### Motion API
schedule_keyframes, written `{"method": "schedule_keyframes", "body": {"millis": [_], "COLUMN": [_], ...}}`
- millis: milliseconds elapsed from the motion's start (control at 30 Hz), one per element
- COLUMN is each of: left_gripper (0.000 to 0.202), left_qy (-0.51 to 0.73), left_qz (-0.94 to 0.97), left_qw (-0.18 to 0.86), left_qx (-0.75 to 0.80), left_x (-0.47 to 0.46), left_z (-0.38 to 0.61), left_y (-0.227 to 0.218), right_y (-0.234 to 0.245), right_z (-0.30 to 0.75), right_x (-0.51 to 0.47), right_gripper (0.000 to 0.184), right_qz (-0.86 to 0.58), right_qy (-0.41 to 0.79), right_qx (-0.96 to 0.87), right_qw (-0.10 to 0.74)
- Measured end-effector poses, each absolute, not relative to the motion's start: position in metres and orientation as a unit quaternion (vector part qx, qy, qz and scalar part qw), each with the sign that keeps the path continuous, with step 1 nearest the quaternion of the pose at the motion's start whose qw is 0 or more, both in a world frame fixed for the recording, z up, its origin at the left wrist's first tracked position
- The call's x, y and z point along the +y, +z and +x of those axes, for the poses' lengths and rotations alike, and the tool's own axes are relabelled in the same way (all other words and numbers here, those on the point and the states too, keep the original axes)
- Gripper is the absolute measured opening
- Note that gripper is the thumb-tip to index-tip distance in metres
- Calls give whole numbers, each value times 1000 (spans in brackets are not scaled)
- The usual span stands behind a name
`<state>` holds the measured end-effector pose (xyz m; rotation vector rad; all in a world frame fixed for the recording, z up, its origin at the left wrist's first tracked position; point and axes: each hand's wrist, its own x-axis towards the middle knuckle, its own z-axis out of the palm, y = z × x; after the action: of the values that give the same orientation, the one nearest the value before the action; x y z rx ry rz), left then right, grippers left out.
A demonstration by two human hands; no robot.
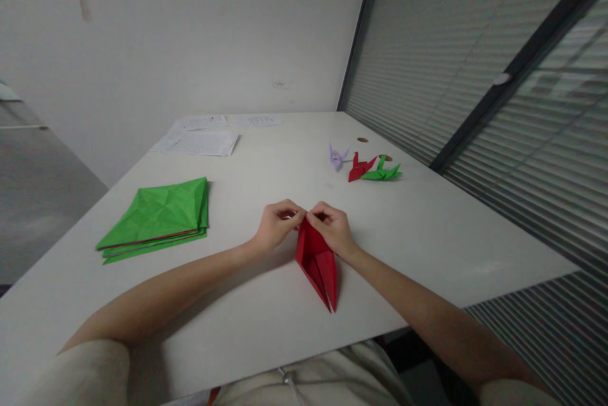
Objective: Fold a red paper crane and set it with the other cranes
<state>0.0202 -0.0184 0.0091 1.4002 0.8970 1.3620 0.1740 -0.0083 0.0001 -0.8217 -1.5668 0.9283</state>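
You have a thin, featherlight thing here: the red paper (317,263) should weigh next to nothing, slide easily on the smooth table (427,235) and keep every crease pressed into it, wanted or not, so I judge it wants a gentle pinch and not a squeeze. Its folded layers ought to be stiffer than a single sheet, yet the long point toward you looks easy to bend or crumple. The soundest place to hold it, in my judgement, is the far end where the layers meet, and that is where you have it: your left hand (277,223) and right hand (334,230) are both closed narrow, fingertips pinched on that far tip, the two hands touching or very nearly so. The red paper lies flat on the table right in front of you, between your forearms. It is a long narrow kite shape tapering to a sharp point near the table's near edge, with a centre seam and a darker fold showing inside. Well off to your left lies a green stack (156,216) of creased sheets with a sliver of red among them. Farther off to your right sit a purple figure (337,157), a red figure (360,167) and a green figure (382,172), and printed sheets (199,140) lie at the far end
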Motion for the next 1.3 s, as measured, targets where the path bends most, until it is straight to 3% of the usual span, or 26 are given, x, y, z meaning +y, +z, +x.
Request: {"method": "schedule_keyframes", "body": {"millis": [400,733,1300], "left_gripper": [25,24,21], "left_qy": [545,548,546], "left_qz": [534,550,564], "left_qw": [536,502,470], "left_qx": [361,382,404], "left_x": [-19,-18,-19], "left_z": [20,20,23], "left_y": [9,5,5], "right_y": [1,-1,-4], "right_z": [176,176,174], "right_x": [-9,-8,-8], "right_gripper": [21,19,19], "right_qz": [-356,-361,-361], "right_qy": [387,410,325], "right_qx": [-661,-644,-681], "right_qw": [535,536,548]}}
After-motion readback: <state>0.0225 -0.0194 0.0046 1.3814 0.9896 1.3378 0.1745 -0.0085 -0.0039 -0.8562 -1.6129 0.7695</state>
